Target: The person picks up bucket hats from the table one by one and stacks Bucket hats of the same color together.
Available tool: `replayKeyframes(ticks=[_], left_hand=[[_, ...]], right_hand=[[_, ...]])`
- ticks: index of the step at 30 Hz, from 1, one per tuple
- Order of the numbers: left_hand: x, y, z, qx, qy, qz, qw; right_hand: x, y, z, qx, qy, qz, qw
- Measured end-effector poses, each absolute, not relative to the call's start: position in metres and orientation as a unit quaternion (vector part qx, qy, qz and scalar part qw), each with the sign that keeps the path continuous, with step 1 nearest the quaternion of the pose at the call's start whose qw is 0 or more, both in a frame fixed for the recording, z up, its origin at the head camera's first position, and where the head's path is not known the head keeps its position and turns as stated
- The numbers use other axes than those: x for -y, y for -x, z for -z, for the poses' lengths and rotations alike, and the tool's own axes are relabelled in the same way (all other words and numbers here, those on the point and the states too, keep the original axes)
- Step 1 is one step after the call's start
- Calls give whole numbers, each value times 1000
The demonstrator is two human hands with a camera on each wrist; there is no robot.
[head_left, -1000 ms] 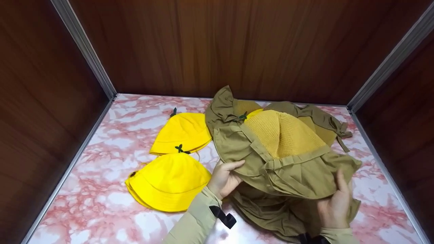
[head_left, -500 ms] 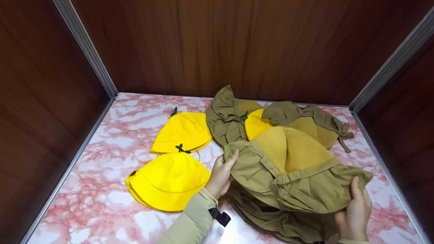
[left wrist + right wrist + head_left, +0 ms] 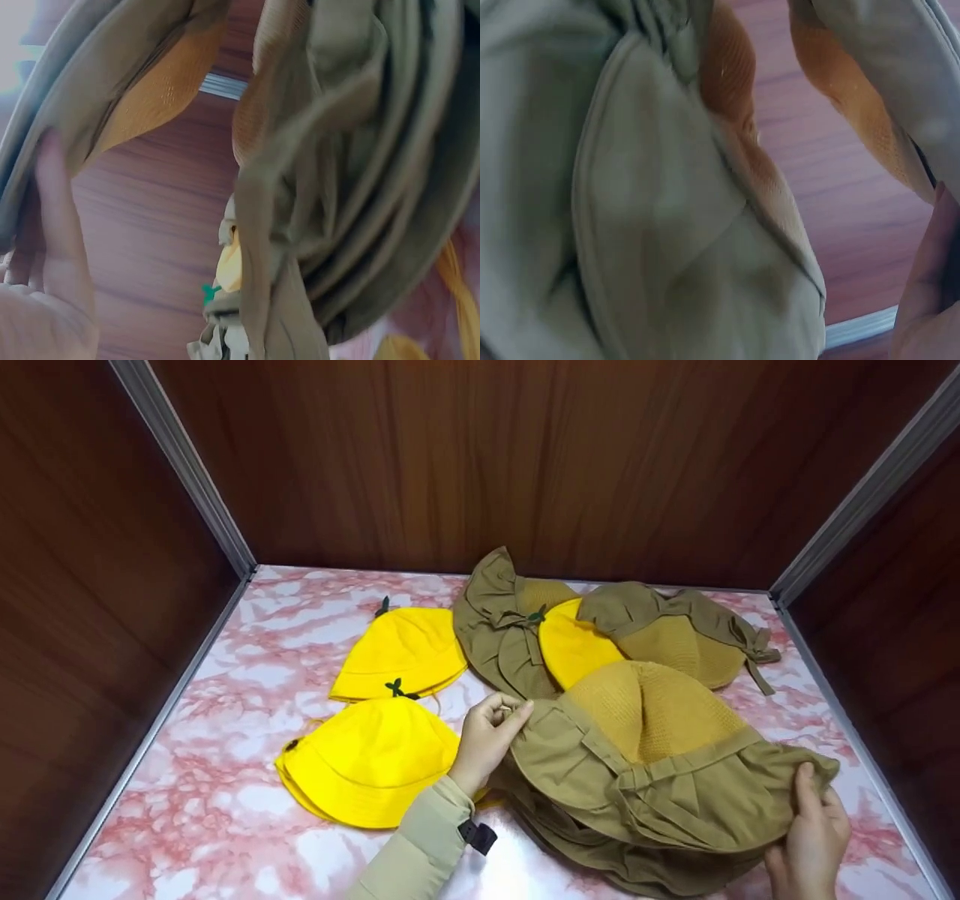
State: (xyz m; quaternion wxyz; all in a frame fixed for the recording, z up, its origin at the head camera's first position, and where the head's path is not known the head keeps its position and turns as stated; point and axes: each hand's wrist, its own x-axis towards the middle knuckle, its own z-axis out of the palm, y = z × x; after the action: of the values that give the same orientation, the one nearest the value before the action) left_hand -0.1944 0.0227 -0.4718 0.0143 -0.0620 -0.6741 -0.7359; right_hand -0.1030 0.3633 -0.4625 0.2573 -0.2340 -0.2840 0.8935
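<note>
A khaki sun hat [image 3: 697,802] with a mustard mesh crown is held between my two hands, its wide ruffled brim towards me. My left hand [image 3: 484,742] pinches the brim's left edge between thumb and fingers. On the right edge, my right hand [image 3: 814,836] grips the cloth with the thumb on top. Directly below lies another khaki hat [image 3: 622,874], mostly covered by the held one. In the left wrist view my left thumb [image 3: 60,217] presses on the brim; the right wrist view shows part of my right thumb [image 3: 926,262] at its edge.
Two yellow bucket hats [image 3: 409,652] with green sprout tips lie on the left of the marbled tabletop [image 3: 202,750]. Behind the held hat are a khaki hat [image 3: 495,622], a yellow hat [image 3: 574,641] and another khaki hat [image 3: 682,637]. Brown panels [image 3: 480,465] enclose the table.
Both hands have moved the held khaki hat towards me and to the right, lower over the khaki hat beneath. More of the yellow hat behind it now shows.
</note>
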Motion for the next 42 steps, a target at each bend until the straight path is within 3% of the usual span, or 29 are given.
replayKeyframes(ticks=[6,18,32,42], left_hand=[[-15,191,477,736,87,671,35],[-8,185,489,785,80,614,-26],[-8,185,508,831,63,550,-51],[-9,189,521,848,53,523,-65]], right_hand=[[-372,99,474,331,259,-864,278],[-388,90,496,340,295,-856,253],[-401,78,527,538,382,-737,149],[-403,80,537,606,383,-692,91]])
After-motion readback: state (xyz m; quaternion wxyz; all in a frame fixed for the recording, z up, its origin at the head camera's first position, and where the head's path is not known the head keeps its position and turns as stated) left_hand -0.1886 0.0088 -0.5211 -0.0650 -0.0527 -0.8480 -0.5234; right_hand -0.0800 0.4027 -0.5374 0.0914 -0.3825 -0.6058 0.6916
